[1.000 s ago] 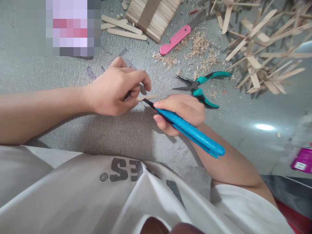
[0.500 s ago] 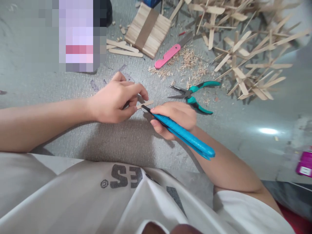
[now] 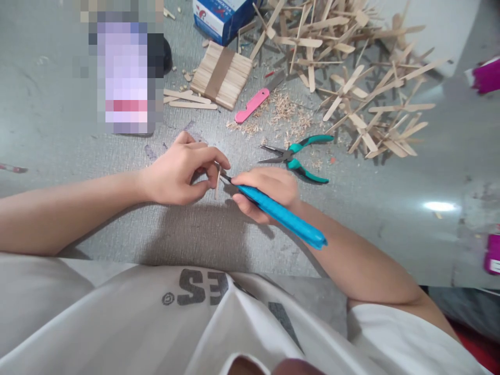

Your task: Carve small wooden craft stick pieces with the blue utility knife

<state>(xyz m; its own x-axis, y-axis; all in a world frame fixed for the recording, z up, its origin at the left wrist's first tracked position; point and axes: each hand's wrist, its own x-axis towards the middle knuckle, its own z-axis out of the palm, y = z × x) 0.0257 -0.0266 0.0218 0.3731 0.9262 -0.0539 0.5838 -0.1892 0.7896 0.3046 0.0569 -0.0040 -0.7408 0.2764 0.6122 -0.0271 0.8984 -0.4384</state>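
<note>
My left hand [image 3: 182,169] is closed, its thumb and fingers pinching a short piece of wooden craft stick [image 3: 217,186]. The stick shows nearly edge-on. My right hand [image 3: 269,190] wraps round a blue-handled knife [image 3: 281,213], its narrow dark blade pointing left at the stick. The blade tip is at the stick; whether it touches cannot be made out. Just beyond my right hand lie green-handled needle-nose pliers [image 3: 289,155] with their jaws apart. A pink folding knife [image 3: 253,105] lies farther off, blade out.
Wood shavings [image 3: 287,107] are scattered around the pink knife. Behind are a banded bundle of craft sticks [image 3: 230,78], loose sticks [image 3: 191,104] and a blue box [image 3: 222,21]. Crossed-stick assemblies [image 3: 375,94] pile up at the far right. A blurred-out object [image 3: 125,78] stands far left.
The stick piece has turned from lying nearly crosswise to pointing toward my body. My right hand and the knife have shifted slightly left. The whole view has tilted a little farther out.
</note>
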